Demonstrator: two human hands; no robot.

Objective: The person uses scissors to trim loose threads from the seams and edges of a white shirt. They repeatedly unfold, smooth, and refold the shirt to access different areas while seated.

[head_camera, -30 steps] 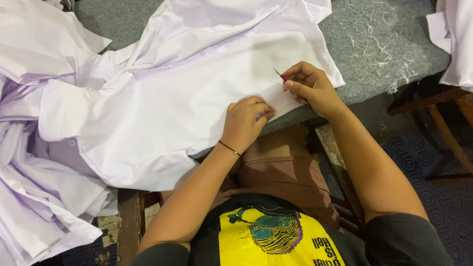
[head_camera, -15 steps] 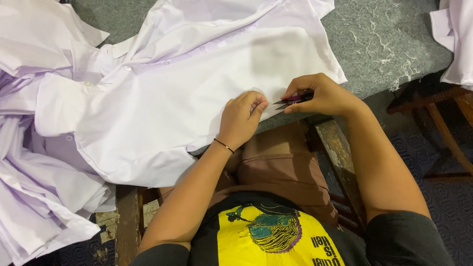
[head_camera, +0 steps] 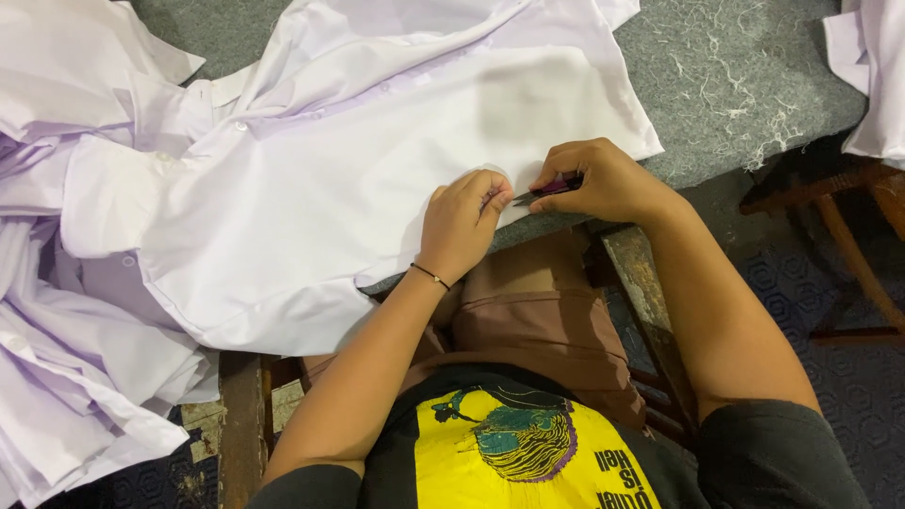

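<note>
A white shirt (head_camera: 377,179) is spread flat over a grey felt-covered desk (head_camera: 745,75), its lower hem lying at the near edge of the desk, just above the person's lap. The hem is pinned down by the left hand (head_camera: 464,221), whose fingers are curled and pressed onto the cloth, nothing being gripped inside them. A small thread snipper (head_camera: 545,189) with a pink-purple handle is held in the right hand (head_camera: 603,181), which is closed tightly around it, the dark blades pointing left toward the left fingertips; whether the blades are parted cannot be told. The blade tips are seen just beside the left fingertips, almost touching, so a finger could be nicked if the snipper were pushed further left. The fabric itself could be cut instead of a loose thread, since the tips lie directly on the hem. A pile of other white shirts (head_camera: 66,311) is heaped at the left and hangs over the desk edge, and it could be dragged down if the spread shirt were tugged. Loose thread trimmings (head_camera: 726,85) are scattered on the felt at the upper right.
</note>
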